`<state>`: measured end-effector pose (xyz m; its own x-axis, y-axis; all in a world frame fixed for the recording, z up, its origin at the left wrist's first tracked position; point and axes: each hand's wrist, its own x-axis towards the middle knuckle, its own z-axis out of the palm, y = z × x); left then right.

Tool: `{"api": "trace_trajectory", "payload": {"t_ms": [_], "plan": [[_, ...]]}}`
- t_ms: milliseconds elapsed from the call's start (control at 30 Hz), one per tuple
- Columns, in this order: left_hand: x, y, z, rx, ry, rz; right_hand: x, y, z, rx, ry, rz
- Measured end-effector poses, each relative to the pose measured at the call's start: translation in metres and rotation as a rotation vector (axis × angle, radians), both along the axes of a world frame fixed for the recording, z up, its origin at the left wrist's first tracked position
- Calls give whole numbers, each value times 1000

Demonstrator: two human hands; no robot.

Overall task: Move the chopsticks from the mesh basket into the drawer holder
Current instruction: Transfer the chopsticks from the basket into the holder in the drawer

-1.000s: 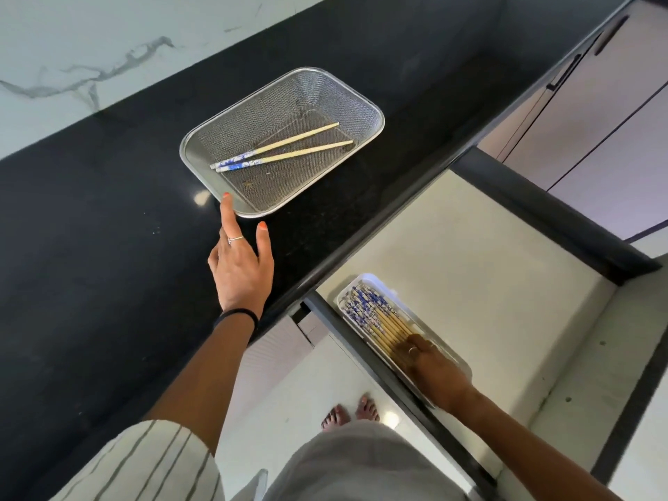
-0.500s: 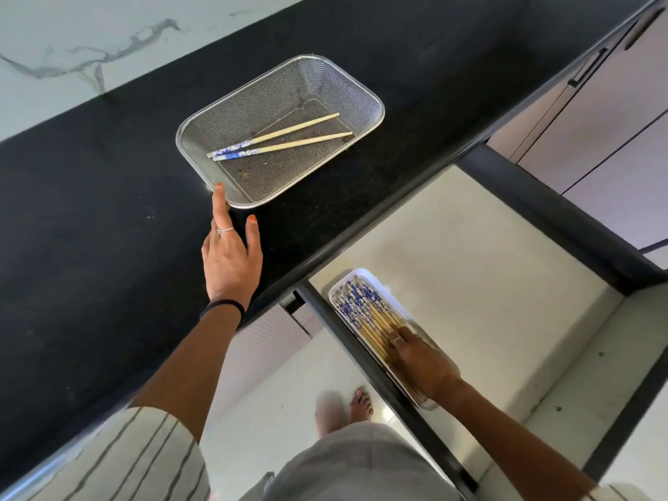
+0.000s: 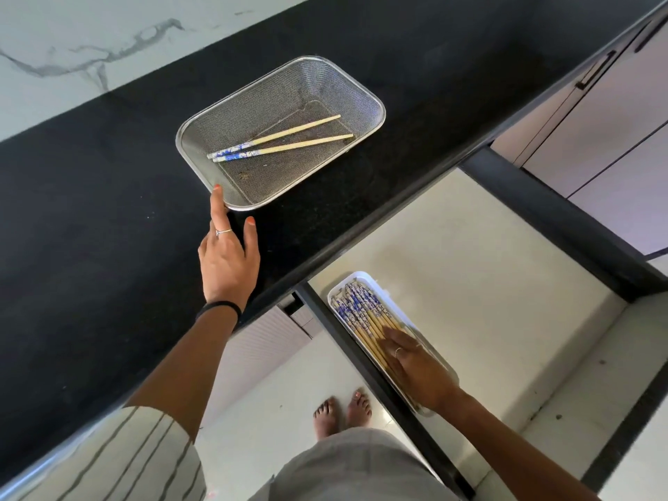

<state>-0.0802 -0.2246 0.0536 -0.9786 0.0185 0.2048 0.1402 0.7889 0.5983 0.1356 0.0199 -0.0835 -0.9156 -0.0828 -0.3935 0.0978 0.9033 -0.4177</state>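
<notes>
Left hand: the left hand (image 3: 228, 261) lies palm-down over the black stone countertop (image 3: 90, 218), forefinger stretched straight ahead and thumb spread to the side; it holds nothing.
Left fingertip: the forefinger's tip touches the near corner of the rectangular silver wire-mesh basket (image 3: 231, 203).
Left arm: the forearm runs back towards the person's body, a black band (image 3: 218, 308) round the wrist, a thin ring (image 3: 223, 232) on the forefinger and a striped pale sleeve (image 3: 119, 461) at the elbow.
Right hand: the right hand (image 3: 415, 367) rests flat, fingers straight and close together, on the bundle of stored chopsticks (image 3: 365, 316).
Right arm: it reaches down and forward into the open drawer (image 3: 470, 276), palm facing down.
Drawer holder: the long white plastic holder tray (image 3: 361, 275) sits under the right hand, against the drawer's left wall; it is packed with wooden chopsticks whose blue-and-white patterned ends point away from the hand.
Chopsticks left in basket: a pair of wooden chopsticks with blue-and-white patterned ends (image 3: 278, 141) lies on the mesh floor just beyond the left fingertip, patterned ends close together nearest that hand and plain tips apart further off.
Beyond the basket: a white marble wall with grey veins (image 3: 90, 48).
Right of the right hand: pale cabinet fronts with dark handles (image 3: 596, 113).
Below, between the arms: bare feet (image 3: 341, 412) on a light floor.
</notes>
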Motion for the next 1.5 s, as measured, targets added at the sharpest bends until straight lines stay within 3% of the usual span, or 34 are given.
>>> {"api": "trace_trajectory", "payload": {"t_ms": [300,700,1100,1333,1500], "plan": [[0,-1,-2,-10,3,4,5,4,-1,192,-19,228],[0,0,0,-3,1,-3,-13,3,3,195,1,327],[-1,1,1,-17,-10,6,-25,-12,9,97,-26,-2],[-1,1,0,-21,-3,14,-30,-18,8,49,-62,-87],[-2,1,-2,-30,8,10,-25,-24,13,-81,-151,-221]]}}
